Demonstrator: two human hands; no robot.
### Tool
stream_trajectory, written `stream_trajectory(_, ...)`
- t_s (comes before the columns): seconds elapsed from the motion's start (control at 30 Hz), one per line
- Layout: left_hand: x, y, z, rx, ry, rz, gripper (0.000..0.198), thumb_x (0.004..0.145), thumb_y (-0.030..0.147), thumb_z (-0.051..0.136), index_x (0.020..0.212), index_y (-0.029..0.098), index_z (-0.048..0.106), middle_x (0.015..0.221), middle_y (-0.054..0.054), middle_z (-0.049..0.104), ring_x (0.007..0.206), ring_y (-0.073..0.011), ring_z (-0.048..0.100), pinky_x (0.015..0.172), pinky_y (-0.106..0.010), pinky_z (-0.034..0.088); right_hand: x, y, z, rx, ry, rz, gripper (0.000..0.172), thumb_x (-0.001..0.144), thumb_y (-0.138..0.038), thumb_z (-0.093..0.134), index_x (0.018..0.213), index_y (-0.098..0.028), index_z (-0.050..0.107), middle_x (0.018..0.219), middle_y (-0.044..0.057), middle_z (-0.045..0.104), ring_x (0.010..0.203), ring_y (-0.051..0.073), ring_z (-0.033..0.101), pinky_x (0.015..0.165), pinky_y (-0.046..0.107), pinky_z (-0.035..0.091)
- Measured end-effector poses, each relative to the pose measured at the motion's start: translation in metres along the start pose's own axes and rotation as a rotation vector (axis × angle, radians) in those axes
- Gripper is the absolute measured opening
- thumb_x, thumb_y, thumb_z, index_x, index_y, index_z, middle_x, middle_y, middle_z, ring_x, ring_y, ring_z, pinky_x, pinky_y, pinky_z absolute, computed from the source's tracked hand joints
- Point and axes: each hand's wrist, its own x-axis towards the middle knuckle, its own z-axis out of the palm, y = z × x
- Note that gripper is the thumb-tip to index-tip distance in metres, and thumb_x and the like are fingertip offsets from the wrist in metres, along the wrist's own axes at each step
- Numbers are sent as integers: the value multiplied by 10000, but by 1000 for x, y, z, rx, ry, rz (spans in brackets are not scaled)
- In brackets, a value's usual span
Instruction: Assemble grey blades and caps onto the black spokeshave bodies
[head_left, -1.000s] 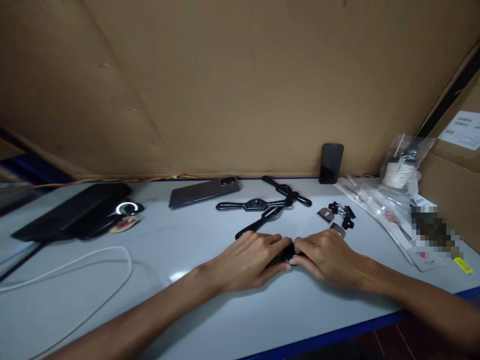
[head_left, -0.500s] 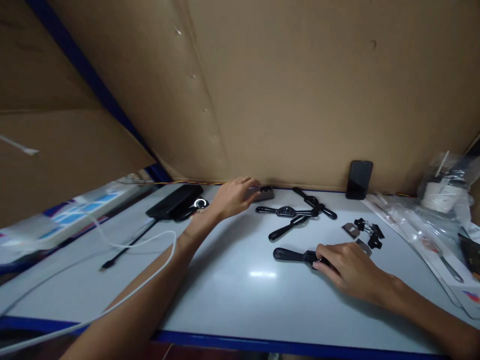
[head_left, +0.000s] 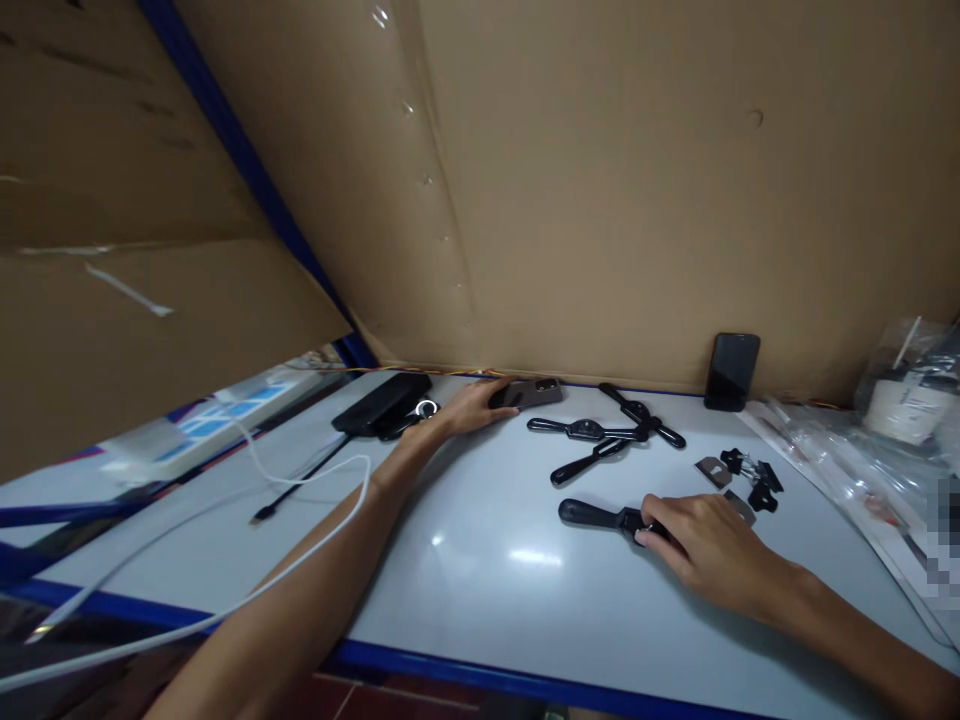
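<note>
My right hand (head_left: 697,540) grips a black spokeshave (head_left: 591,514) by its right part, with the left handle sticking out over the white table. At the back of the table, my left hand (head_left: 474,408) has its thumb and fingers around the left end of a brownish phone (head_left: 541,392), which lies with its camera side up. Several black spokeshave bodies (head_left: 585,429) lie crossed over each other between the hands. Beyond my right hand are flat metal blades (head_left: 712,471) and small black clamp pieces with screws (head_left: 763,497).
A dark phone (head_left: 733,372) leans upright against the cardboard wall (head_left: 600,200). Clear plastic packaging (head_left: 832,470) covers the right side. On the left are a black power bank-like box (head_left: 384,404), a white cable (head_left: 330,540) across my forearm and a power strip (head_left: 225,425).
My left hand has lowered onto the phone and closed around its left end. My right hand still holds the spokeshave in the same place. The view has shifted slightly left.
</note>
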Motion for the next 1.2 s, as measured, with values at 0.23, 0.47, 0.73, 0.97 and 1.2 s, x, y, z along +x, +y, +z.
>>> stream_trajectory(0.23, -1, 0, -10, -123, 18, -64, 637, 816, 686, 667, 1154, 156, 772, 1132, -130, 775, 1074, -363, 687, 962, -431, 522, 1, 2, 2, 9, -3, -5, 156, 1042, -281, 550, 918, -209, 613, 819, 35, 749, 677, 207, 671, 604, 326, 281)
stream_trajectory(0.47, -1, 5, -15, -245, 78, -84, 777, 804, 809, 587, 1196, 163, 767, 1246, -145, 761, 1182, -345, 667, 1051, -416, 494, 1, 4, 5, 19, 12, -14, 166, 1042, -292, 537, 918, -214, 616, 817, 42, 749, 668, 217, 664, 600, 337, 273)
stream_trajectory(0.73, 2, 5, -21, -267, 139, -166, 722, 798, 806, 636, 1044, 150, 813, 1089, -103, 804, 1076, -339, 690, 992, -392, 510, 1, 3, 3, 12, 1, 3, 166, 1049, -289, 537, 922, -213, 612, 843, 37, 758, 695, 212, 678, 610, 325, 268)
stream_trajectory(0.97, -2, 7, -27, -210, 146, -253, 410, 998, 526, 640, 982, 124, 720, 978, -34, 732, 937, -246, 707, 887, -413, 575, 1, 1, 2, 3, -3, 9, 143, 1037, -269, 560, 925, -209, 625, 823, 27, 751, 685, 195, 669, 606, 320, 266)
stream_trajectory(1.2, -4, 14, -27, -259, 235, -339, 365, 996, 436, 675, 1175, 117, 694, 1187, -44, 683, 1051, -317, 681, 905, -445, 602, 2, 1, 2, -14, 17, 11, 130, 1022, -258, 580, 918, -204, 638, 807, 28, 749, 677, 191, 666, 594, 316, 257)
